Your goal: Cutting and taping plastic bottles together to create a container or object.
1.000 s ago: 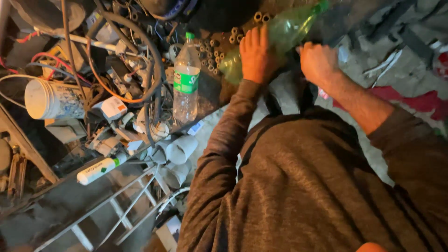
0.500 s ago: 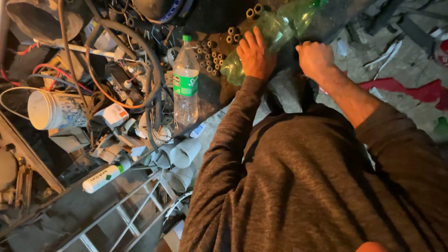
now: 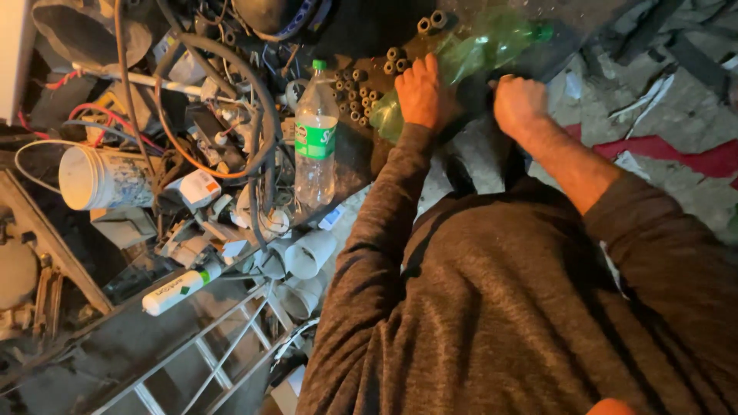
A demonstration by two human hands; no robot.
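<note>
Fingers of the left hand [image 3: 419, 96] wrap the lower body of a green plastic bottle [image 3: 469, 58] lying tilted in the upper middle of the frame, its contents impossible to tell, while the right hand [image 3: 521, 104] sits as a fist just beside it, gripping nothing visible. Left of them a clear bottle [image 3: 316, 142] stands upright, apparently near empty. A white bucket [image 3: 100, 178] lies sideways at far left among cables [image 3: 231, 73].
</note>
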